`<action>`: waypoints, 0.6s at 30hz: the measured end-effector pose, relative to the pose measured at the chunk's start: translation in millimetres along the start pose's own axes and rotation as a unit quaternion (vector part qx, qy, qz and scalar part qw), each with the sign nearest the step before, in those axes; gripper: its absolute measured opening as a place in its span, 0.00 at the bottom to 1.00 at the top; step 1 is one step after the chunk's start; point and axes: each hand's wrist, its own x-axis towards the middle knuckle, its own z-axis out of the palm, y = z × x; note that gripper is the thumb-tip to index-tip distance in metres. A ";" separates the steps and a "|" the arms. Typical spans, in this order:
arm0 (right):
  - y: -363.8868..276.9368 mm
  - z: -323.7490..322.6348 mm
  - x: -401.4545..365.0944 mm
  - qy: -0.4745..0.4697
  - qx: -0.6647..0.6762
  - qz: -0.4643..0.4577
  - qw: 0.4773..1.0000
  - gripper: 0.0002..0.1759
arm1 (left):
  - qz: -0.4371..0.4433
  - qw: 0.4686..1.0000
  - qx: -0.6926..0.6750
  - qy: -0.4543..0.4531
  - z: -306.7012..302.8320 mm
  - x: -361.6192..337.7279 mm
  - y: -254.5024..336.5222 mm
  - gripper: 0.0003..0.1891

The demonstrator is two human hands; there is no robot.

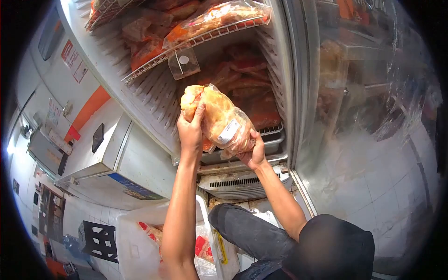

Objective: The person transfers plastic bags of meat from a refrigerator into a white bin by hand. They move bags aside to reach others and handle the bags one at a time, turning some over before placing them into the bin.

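In front of an upright fridge I hold a clear plastic bag of what looks like raw chicken (215, 112), pale yellow, with a white label on its lower right. My left hand (191, 133) grips its left side, the thumb pressed on the front. At the lower right end, my right hand (255, 151) is closed on the plastic. The bag is tilted, its upper end leaning left. Behind it, more bagged meat (252, 77) fills the lower fridge space. Higher up, bagged pieces (214, 21) lie on a wire shelf (154, 65).
A glass door (368, 154) stands at the right. Below my left arm, a white bin (125, 233) contains packages with red parts. To the left is a white cabinet (149, 158) with a dark phone-like object (98, 138) on top. A black crate (99, 240) sits beside the bin.
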 end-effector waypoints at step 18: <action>28.2 -3.9 -9.2 -0.059 0.048 0.048 0.996 0.47 | 0.073 0.974 0.198 -0.077 14.3 -39.4 27.8 0.25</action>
